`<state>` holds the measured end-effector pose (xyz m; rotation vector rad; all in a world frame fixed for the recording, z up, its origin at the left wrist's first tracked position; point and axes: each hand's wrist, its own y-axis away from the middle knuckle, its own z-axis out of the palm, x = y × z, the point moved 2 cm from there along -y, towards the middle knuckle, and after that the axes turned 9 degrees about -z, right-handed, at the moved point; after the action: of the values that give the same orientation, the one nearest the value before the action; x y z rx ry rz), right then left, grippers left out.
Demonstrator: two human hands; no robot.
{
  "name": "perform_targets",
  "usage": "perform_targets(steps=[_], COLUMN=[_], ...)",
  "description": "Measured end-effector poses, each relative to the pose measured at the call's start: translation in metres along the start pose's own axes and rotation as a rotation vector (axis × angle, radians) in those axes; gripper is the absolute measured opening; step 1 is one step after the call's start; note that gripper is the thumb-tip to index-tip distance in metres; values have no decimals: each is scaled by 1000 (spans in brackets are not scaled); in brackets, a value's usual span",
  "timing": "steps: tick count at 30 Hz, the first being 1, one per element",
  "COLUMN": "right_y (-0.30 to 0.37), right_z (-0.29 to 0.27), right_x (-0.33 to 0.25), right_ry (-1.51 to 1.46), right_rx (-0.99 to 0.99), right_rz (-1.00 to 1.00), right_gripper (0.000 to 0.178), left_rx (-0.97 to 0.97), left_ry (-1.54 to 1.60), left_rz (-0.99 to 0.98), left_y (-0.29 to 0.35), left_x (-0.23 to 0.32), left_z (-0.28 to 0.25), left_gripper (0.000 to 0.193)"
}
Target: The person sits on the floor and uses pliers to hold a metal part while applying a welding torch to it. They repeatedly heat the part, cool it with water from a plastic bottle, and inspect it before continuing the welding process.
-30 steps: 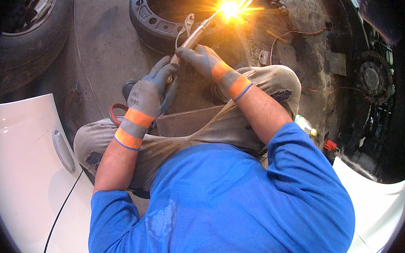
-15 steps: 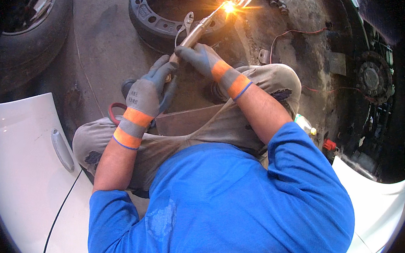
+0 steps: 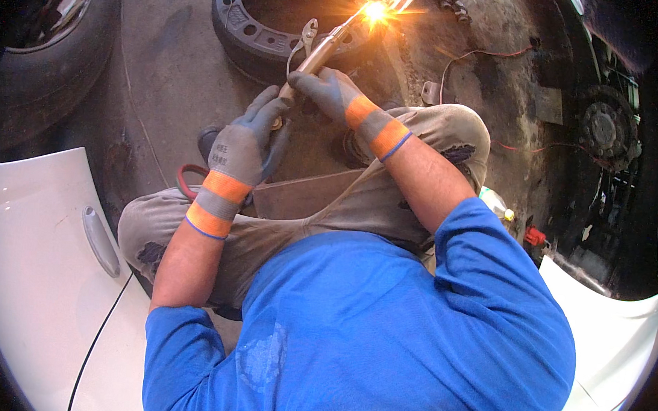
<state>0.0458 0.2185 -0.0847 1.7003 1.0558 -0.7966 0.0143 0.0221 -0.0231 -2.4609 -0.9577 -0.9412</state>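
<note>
Both my hands wear grey gloves with orange cuffs. My left hand (image 3: pixel 244 146) grips the rear end of a metal gas torch (image 3: pixel 319 53), near its valve. My right hand (image 3: pixel 328 91) is closed around the torch body further forward. The torch points up and away from me, and its bright orange flame (image 3: pixel 375 12) burns at the tip against a metal part near the rim of a dark round brake drum (image 3: pixel 256 39). I sit cross-legged in grey trousers and a blue shirt.
A tyre (image 3: pixel 34 44) lies at the upper left. A white car body panel (image 3: pixel 32 263) is at my left, another white panel (image 3: pixel 607 335) at my right. A red hose (image 3: pixel 187 178) loops by my left knee. A wheel hub (image 3: pixel 605 128) is at the far right.
The flame's glare has shrunk since a second ago. Both hands stay on the torch, which has barely shifted.
</note>
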Motion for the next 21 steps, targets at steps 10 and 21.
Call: perform_targets(steps=[10,21], right_y=[-4,-6], right_z=[1,4], right_x=[5,6], right_ry=[47,87], right_rx=[-15,46], right_rz=[-26,-14], right_gripper=[62,60], left_rx=[2,-1], left_ry=[-11,-2], left_rz=[-22,-25], left_y=[1,2], left_x=[3,2], left_z=[-3,-2], left_gripper=[30,31])
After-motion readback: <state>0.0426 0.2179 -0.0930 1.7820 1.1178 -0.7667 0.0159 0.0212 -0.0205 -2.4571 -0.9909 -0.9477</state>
